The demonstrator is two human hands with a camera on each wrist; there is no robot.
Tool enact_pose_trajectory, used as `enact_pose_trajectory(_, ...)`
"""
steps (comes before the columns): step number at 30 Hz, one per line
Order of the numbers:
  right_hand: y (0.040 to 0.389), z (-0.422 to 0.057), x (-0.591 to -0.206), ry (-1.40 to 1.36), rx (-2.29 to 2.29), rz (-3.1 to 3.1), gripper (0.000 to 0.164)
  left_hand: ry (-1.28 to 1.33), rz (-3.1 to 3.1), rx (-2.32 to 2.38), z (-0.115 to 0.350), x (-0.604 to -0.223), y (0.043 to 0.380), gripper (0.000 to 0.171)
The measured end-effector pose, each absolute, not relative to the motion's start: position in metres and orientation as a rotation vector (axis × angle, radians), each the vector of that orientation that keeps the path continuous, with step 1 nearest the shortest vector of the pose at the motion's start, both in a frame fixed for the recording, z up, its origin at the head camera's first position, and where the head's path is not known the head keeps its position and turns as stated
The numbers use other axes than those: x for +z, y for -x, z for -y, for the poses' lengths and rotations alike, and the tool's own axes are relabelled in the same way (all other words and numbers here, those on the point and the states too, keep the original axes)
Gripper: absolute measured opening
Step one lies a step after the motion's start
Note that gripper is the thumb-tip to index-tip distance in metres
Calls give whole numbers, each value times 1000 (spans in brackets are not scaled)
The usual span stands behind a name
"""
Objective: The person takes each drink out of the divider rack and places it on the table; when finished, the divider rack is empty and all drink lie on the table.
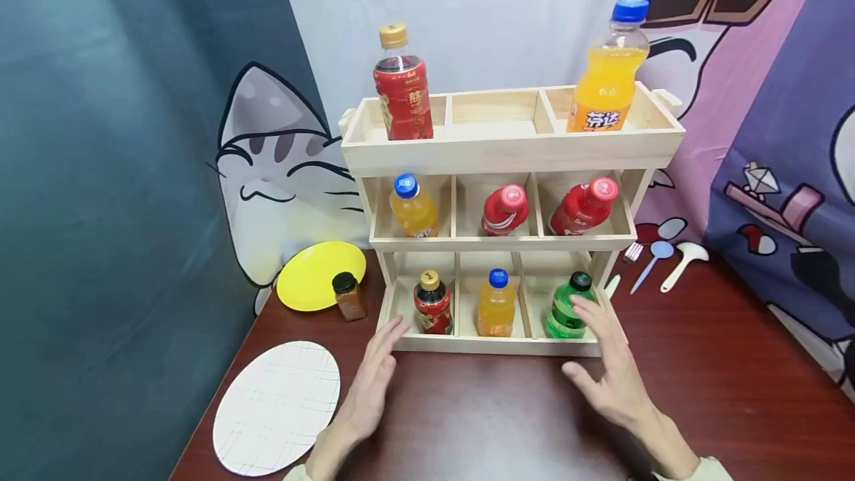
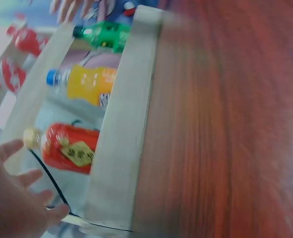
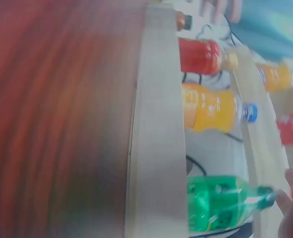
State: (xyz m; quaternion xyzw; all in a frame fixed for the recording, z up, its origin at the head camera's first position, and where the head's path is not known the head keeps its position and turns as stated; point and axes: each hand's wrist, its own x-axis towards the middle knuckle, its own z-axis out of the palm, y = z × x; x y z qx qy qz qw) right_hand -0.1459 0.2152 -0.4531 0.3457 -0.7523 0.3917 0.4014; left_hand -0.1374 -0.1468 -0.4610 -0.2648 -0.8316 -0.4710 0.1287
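I hold nothing, my left hand [image 1: 369,386] and right hand [image 1: 611,373] hovering with fingers loosely straight before the wooden rack [image 1: 490,346], the red bottle [image 1: 433,312] in its bottom row just right of my left fingers and the green bottle [image 1: 563,314] just behind my right ones.

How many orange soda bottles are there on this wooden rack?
3: a large orange soda bottle in the top tier, right; a small one in the middle tier, left; another in the bottom tier, centre. None seems hidden.
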Motion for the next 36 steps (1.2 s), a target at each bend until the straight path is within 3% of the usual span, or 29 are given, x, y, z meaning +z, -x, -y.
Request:
enact_pose_trajectory(9, 165, -231, -466, -243, 1291, 2054, 71, 121, 2221, -1594, 157, -487, 178, 41)
enact_pose_trajectory(16, 187, -224, -470, -111, 1398, 2165, 77, -214, 2142, -1900, 148, -509, 200, 46)
enact_pose_trajectory(22, 195, -218, -479, 18, 1357, 2281, 74, -295, 2046, -1914, 138, -523, 214, 37)
enact_pose_trajectory(36, 197, -214, -495, 110, 1345, 2282, 61, -318, 2185, -1737, 136, -526, 216, 40)
